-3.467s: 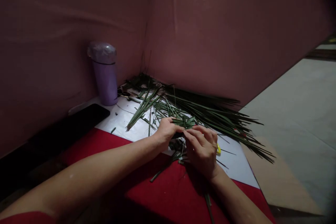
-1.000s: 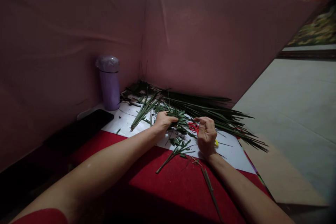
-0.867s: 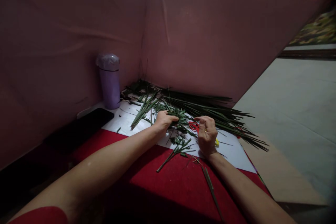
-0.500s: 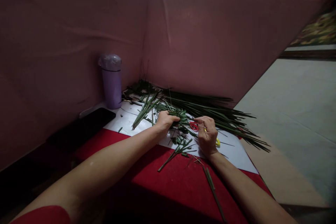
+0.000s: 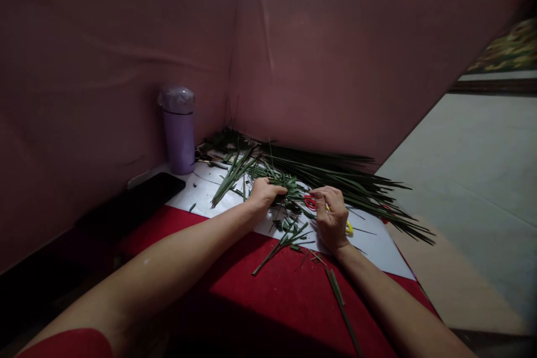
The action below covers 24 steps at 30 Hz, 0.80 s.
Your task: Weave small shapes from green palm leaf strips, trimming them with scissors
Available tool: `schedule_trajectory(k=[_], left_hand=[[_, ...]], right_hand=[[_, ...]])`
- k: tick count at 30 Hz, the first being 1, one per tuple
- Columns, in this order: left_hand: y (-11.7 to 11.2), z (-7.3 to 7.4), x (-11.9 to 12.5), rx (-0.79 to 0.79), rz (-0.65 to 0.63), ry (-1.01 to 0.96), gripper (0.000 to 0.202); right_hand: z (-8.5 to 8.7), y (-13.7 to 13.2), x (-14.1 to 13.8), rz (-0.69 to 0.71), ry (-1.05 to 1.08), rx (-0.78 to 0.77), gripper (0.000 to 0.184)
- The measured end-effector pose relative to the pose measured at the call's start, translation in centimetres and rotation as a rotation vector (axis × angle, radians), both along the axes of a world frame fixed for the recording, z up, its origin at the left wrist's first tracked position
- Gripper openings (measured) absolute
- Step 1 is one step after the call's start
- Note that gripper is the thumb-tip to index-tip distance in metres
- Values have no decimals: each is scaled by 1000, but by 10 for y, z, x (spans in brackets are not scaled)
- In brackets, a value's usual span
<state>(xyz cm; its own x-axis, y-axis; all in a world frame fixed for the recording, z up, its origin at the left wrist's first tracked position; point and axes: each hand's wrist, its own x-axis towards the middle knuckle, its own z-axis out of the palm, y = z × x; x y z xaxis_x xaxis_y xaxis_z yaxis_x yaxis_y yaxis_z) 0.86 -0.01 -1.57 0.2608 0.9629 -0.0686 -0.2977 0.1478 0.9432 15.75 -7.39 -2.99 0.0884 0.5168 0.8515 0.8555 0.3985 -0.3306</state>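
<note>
My left hand point(image 5: 260, 198) is closed around a bunch of green leaf strips point(image 5: 290, 183), its thumb pointing right along them. To the right, my right hand point(image 5: 332, 219) has its fingers curled into a pinch near the ends of the strips. Whatever lies in that pinch is too small to make out. A red loop point(image 5: 309, 202), perhaps a scissor handle, lies on the white sheet just left of the right hand. A yellow loop point(image 5: 349, 227) shows partly behind that hand. Cut leaf bits point(image 5: 282, 225) and a forked leaf sprig point(image 5: 274, 251) lie below the hands.
Long palm-like leaves point(image 5: 344, 172) spread along the back and over the right edge. Shorter leaves point(image 5: 230, 179) lie left of centre. A purple tumbler point(image 5: 179, 140) and a black phone point(image 5: 161, 187) stand at left. White sheet point(image 5: 377, 246) covers part of the red cloth point(image 5: 268, 302); pink walls point(image 5: 310, 67) enclose the back.
Both hands stay almost where they were. The leaf strips in my left hand have shifted very slightly, and the view has moved a touch.
</note>
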Motion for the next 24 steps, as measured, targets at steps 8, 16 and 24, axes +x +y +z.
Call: schedule_trajectory(k=[8, 16, 24], left_hand=[[-1, 2, 0, 0, 5, 0, 16], [0, -1, 2, -25, -7, -9, 14], [9, -7, 2, -51, 33, -44, 17]], right_hand=[[0, -1, 0, 7, -3, -3, 17], [-1, 0, 1, 6, -12, -18, 15], [-3, 3, 1, 44, -24, -23, 14]])
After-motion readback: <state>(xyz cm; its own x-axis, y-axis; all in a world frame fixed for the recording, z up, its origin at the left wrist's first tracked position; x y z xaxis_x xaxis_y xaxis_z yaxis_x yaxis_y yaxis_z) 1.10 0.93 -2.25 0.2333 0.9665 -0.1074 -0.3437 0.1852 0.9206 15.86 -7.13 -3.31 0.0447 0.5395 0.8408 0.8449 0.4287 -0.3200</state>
